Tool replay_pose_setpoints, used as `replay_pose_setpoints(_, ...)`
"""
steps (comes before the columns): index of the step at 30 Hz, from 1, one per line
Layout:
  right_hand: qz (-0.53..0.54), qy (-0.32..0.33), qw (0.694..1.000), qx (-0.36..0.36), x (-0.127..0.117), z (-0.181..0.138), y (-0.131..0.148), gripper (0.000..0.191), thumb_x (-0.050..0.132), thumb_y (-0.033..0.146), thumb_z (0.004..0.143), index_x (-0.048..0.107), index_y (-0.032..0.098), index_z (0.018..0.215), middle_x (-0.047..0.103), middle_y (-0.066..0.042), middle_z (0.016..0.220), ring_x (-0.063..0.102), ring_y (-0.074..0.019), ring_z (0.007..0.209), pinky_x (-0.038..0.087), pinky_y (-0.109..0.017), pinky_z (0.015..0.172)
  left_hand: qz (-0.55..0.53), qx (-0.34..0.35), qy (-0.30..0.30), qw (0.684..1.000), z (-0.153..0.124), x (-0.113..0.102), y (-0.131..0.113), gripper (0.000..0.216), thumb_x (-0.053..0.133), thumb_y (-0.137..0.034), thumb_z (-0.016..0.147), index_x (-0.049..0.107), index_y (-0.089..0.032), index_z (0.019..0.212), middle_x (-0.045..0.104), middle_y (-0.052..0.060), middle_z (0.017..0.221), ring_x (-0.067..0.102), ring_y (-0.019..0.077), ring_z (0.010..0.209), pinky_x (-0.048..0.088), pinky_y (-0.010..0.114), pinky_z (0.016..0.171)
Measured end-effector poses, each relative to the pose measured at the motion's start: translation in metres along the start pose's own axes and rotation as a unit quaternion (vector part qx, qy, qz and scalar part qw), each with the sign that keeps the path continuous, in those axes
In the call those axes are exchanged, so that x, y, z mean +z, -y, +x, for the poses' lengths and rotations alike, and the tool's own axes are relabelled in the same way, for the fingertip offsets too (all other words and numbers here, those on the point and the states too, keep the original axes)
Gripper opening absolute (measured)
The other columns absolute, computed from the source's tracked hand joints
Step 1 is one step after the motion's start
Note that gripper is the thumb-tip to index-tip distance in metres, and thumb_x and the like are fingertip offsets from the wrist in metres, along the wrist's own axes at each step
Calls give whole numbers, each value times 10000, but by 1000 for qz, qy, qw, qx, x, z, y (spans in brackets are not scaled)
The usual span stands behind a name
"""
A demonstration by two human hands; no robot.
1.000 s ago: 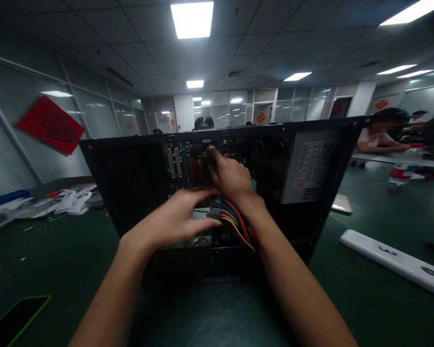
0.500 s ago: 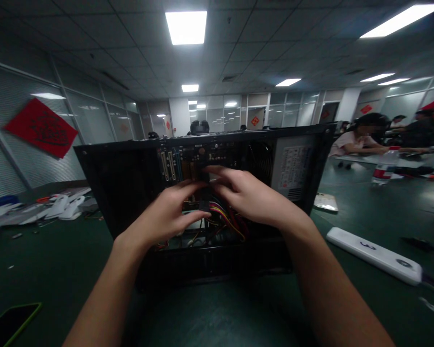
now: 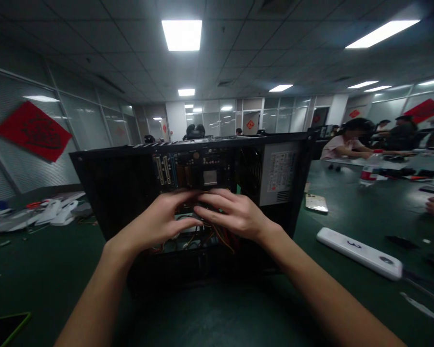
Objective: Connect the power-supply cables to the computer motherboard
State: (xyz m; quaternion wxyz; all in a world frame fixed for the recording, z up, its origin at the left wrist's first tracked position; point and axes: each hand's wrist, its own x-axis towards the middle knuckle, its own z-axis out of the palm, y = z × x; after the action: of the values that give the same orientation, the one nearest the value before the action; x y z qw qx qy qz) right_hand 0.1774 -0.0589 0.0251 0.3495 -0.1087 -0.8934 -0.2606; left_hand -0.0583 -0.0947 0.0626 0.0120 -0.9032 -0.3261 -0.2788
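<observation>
Reaches with both hands into an open black computer case (image 3: 94, 197), standing on the green table (image 3: 217, 308) straight ahead. Curves left hand (image 3: 164, 214) over the lower middle of the opening, with fingers arched on top and thumb apart below. Holds right hand (image 3: 238, 214) opposite, with bent fingers over a bundle of coloured cables (image 3: 222, 236) and fingertips close to those of left hand. Hides the space between the fingertips; cannot tell, for either hand, whether grasping a cable or connector there or released. Leaves in view, just above the hands, the motherboard (image 3: 217, 156) with a pale square chip (image 3: 210, 177), plus white slots (image 3: 162, 171) farther left. Shows a dark fan (image 3: 251, 168) and a labelled power supply (image 3: 266, 185) toward the right wall. Has on the table a white power strip (image 3: 359, 253) at right, a green-edged phone (image 3: 7, 330) at near left, loose plastic parts (image 3: 58, 212) at far left and a red-capped bottle (image 3: 369, 169) beyond the strip. Includes, farther back, a person (image 3: 347, 144) with arms stretched forward.
</observation>
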Motion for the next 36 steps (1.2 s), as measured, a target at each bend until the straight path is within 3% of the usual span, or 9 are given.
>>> replay_pose_setpoints(5,-18,13,998,60,10,-5,-3,323,428,180,995,661,171,1219,658,-154,1213,632,-240,1088,572,-393,883,81,-2,-81,993,4,13,6,377,690,-362,862,589,-188,1181,690,81,1109,683,231,994,573,357,859)
replay_pose_setpoints(8,-34,46,992,117,12,-5,-3,338,434,160,977,634,148,1249,654,-155,1180,637,-238,1034,561,-372,862,132,52,-104,984,9,25,8,189,601,-248,925,624,-181,1100,698,83,1086,680,217,1005,564,351,883)
replay_pose_setpoints(11,-25,103,976,187,14,-2,-3,312,480,137,947,630,144,1221,646,-134,1101,639,-227,979,537,-330,813,190,90,-114,971,14,37,12,176,539,-220,955,652,-161,1075,711,110,1103,677,241,1042,546,393,934)
replay_pose_setpoints(15,-10,170,948,270,22,-3,-11,198,507,119,928,642,140,1070,635,-109,1053,634,-206,925,487,-302,785,240,60,-61,967,13,50,23,209,491,-219,968,683,-155,1021,728,121,1027,693,278,971,553,428,868)
replay_pose_setpoints(21,32,195,944,263,38,-15,-28,151,601,128,877,620,86,1021,625,-138,1109,589,-228,1040,440,-299,858,201,-73,15,977,8,65,37,232,522,-285,956,678,-226,1117,740,81,1062,709,255,960,537,352,828)
replay_pose_setpoints(25,47,203,935,287,45,-20,-32,177,629,135,849,617,83,1017,621,-142,1118,602,-221,1012,450,-286,816,217,-76,40,972,15,71,42,218,526,-296,955,683,-240,1096,748,50,1046,708,215,947,518,290,824)
replay_pose_setpoints(31,52,227,932,279,45,-18,-27,170,633,182,871,623,92,1014,629,-134,1100,605,-221,1000,444,-286,798,278,-53,147,948,25,80,51,235,517,-271,959,658,-236,1144,732,41,1105,697,202,994,515,266,768)
replay_pose_setpoints(36,65,230,928,285,46,-19,-25,175,649,171,856,623,92,1010,626,-131,1100,601,-217,998,436,-282,798,279,-60,122,951,24,85,58,253,560,-277,941,655,-249,1174,705,16,1172,685,199,1025,512,276,790)
